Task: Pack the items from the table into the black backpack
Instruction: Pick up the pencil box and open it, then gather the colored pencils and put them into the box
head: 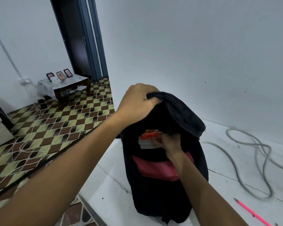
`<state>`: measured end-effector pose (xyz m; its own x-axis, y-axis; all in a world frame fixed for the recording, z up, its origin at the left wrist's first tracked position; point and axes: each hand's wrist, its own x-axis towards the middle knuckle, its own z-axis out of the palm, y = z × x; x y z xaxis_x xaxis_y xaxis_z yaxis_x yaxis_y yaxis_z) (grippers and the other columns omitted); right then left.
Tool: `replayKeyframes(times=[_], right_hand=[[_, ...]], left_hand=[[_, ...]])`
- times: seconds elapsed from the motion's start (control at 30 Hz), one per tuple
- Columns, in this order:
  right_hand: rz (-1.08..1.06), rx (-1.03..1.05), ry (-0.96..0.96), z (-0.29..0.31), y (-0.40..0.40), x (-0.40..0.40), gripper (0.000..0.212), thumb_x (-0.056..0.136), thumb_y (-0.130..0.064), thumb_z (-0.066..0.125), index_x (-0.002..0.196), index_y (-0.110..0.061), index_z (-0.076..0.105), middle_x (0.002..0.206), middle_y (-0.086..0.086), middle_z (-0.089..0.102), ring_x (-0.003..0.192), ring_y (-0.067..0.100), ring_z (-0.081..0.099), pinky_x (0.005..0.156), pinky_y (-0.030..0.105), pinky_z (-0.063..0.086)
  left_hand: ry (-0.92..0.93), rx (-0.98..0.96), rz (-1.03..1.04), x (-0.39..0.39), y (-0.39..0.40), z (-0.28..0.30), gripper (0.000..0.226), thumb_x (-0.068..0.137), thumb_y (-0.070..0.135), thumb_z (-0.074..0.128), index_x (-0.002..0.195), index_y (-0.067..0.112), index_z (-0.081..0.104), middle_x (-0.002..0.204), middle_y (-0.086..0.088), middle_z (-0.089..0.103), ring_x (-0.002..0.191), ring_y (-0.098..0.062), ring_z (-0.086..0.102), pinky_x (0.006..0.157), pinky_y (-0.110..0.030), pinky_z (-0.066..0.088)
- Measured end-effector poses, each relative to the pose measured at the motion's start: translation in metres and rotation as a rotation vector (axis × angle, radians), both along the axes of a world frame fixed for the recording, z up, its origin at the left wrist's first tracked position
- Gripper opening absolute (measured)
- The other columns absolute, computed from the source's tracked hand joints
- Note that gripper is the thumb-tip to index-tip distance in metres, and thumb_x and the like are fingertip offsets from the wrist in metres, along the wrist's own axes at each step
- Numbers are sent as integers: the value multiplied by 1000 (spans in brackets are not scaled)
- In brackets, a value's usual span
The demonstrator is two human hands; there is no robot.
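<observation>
Backpack (pixel 162 185) — one, black, upright on white table (pixel 227 185); left hand (pixel 137 101) clenches its top flap, right hand (pixel 168 142) pinches one orange-and-white packet (pixel 147 139) inside — one pink pencil (pixel 252 212) lies beside.

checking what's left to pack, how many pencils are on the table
1: a pink pencil lies on the white table at the near right, apart from the black backpack. The backpack and arms may hide others.
</observation>
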<state>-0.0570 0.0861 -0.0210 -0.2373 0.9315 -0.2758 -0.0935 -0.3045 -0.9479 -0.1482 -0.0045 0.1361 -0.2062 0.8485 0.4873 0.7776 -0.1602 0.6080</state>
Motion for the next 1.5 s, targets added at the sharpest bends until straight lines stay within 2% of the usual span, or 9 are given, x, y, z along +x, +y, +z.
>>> replayKeyframes(times=[0.17,0.5,0.67,0.87,1.0,1.1,1.23,1.4,1.5], right_hand=[[23,388,-521,-10,-1,4,19,78,-13,68,93,-1,70,85,11,68,81,19,64,73,26,49],[508,590,-600,-13,-72,85,13,80,-17,71,71,-21,63,64,-19,58,63,-7,54,61,6,37],[634,598,-472,-5,-112,155,6,80,-17,72,76,-17,68,65,0,65,58,5,55,60,24,45],[430,526,-431,0,-113,256,17,86,4,54,83,-9,64,67,10,64,41,13,52,47,20,44],[209,475,-489,-11,-97,326,19,83,6,53,86,-8,66,71,7,66,46,17,61,52,18,48],[136,464,-541,-21,-89,350,17,83,3,56,86,-10,66,75,8,66,48,17,64,56,24,51],[240,478,-592,-37,-90,335,14,85,-1,57,83,-13,64,81,7,64,48,9,63,50,13,47],[380,584,-735,-51,-86,282,8,85,-19,62,79,-14,62,77,-1,62,68,16,62,63,32,56],[442,595,-950,-45,-82,256,30,86,-39,62,74,-14,52,76,2,59,69,19,54,62,29,45]], left_hand=[[-6,-27,-16,3,-7,-7,23,76,30,55,83,17,74,75,0,71,78,-20,66,75,-49,52],[-49,-110,-93,18,-58,-74,16,83,24,63,92,19,75,82,10,72,80,-9,66,76,-36,53],[44,-141,5,43,-96,-126,19,83,16,69,101,16,75,94,15,70,90,-4,64,84,-34,53],[24,-292,193,110,-124,-177,45,76,15,79,119,19,66,133,-1,56,129,-22,44,111,-47,32],[90,115,235,186,-136,-184,24,77,29,64,93,14,72,101,4,64,100,-19,54,88,-33,44],[-13,-32,86,225,-134,-206,27,76,43,62,87,19,70,88,13,63,86,-8,55,75,-30,47],[171,-299,97,249,-119,-248,38,76,56,61,92,23,71,82,13,59,75,-5,50,65,-25,46],[56,-249,201,259,-111,-259,8,81,25,71,79,17,69,75,8,56,67,-10,51,59,-30,49],[110,-166,178,254,-115,-252,11,80,28,65,81,20,72,76,7,55,67,-8,50,51,-25,48]])
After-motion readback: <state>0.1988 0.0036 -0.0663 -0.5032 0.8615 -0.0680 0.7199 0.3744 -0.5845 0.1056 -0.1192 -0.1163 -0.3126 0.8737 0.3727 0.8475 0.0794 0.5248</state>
